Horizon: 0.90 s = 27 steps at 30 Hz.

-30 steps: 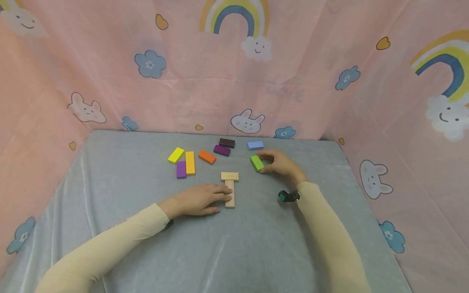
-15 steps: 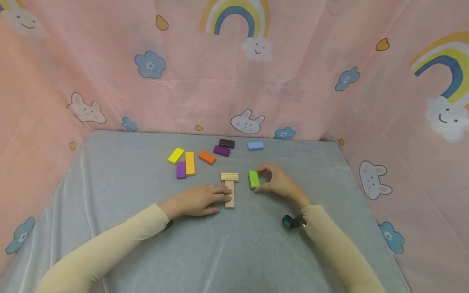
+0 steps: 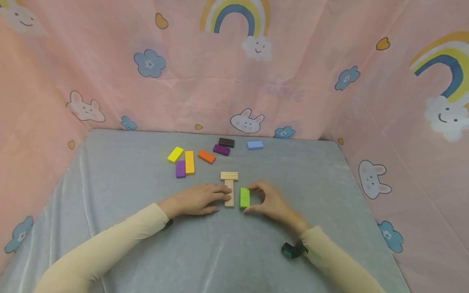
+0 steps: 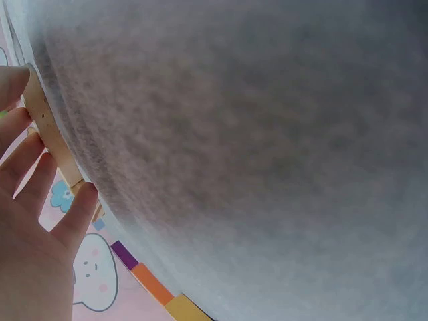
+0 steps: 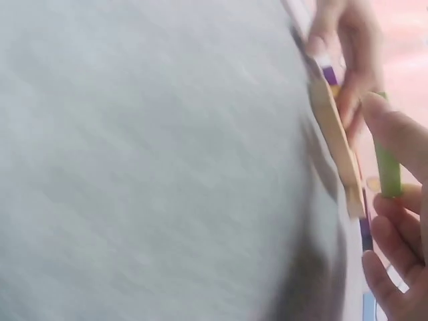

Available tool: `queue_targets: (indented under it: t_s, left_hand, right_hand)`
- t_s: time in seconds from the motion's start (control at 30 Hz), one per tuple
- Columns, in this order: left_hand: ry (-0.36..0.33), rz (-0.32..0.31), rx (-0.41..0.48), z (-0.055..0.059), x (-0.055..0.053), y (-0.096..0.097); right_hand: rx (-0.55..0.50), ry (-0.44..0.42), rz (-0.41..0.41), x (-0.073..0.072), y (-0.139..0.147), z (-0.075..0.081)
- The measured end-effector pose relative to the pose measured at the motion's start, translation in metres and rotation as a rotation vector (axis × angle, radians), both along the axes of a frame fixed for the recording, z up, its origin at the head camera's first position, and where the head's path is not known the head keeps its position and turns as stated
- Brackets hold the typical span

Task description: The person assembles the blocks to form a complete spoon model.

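In the head view my right hand (image 3: pixel 272 203) pinches a green wooden block (image 3: pixel 244 197) between thumb and fingers, at the block's two ends. The right wrist view shows this green block (image 5: pixel 388 167) held off the cloth. Just left of it lies a long plain wooden block (image 3: pixel 229 194). My left hand (image 3: pixel 198 199) rests its fingertips on that plain block, fingers loosely extended. Across the plain block's far end sits a lined plain wooden piece (image 3: pixel 229 176), together forming a T shape. The left wrist view also catches the plain block (image 4: pixel 52 130) beside the left fingers.
Further back lie yellow (image 3: pixel 175 154), amber (image 3: pixel 189 162), violet (image 3: pixel 180 169), orange (image 3: pixel 207 156), dark purple (image 3: pixel 221 149), near-black (image 3: pixel 226 142) and light blue blocks (image 3: pixel 255 145). A grey cloth (image 3: pixel 220 260) covers the table. A pink printed curtain (image 3: pixel 183 93) encloses it.
My right hand has brought the green block toward me and left, from near the light blue block to beside the plain block, turning it straighter. The left hand stays put.
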<state>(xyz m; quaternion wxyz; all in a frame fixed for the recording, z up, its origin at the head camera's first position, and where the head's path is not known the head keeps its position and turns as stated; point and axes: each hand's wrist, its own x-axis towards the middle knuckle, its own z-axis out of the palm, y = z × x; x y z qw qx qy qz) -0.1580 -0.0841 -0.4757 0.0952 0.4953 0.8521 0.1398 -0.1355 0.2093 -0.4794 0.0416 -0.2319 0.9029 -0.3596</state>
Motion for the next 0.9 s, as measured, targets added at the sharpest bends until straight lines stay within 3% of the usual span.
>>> queue_targets:
  t_s: [0.23, 0.5, 0.73, 0.9]
  left_hand:
    - [0.004, -0.001, 0.009, -0.001, -0.001, 0.0]
    - [-0.003, -0.001, 0.017, 0.001, 0.0, -0.001]
    - [-0.014, 0.0, 0.024, 0.001, 0.0, -0.001]
    - [-0.007, -0.001, 0.031, 0.0, 0.0, -0.001]
  right_hand:
    - [-0.011, 0.129, 0.077, 0.016, -0.01, -0.01]
    - [-0.063, 0.135, 0.157, 0.029, -0.024, -0.014]
    - [-0.062, 0.186, 0.162, 0.034, -0.03, -0.019]
    - [-0.035, 0.174, 0.16, 0.034, -0.033, -0.019]
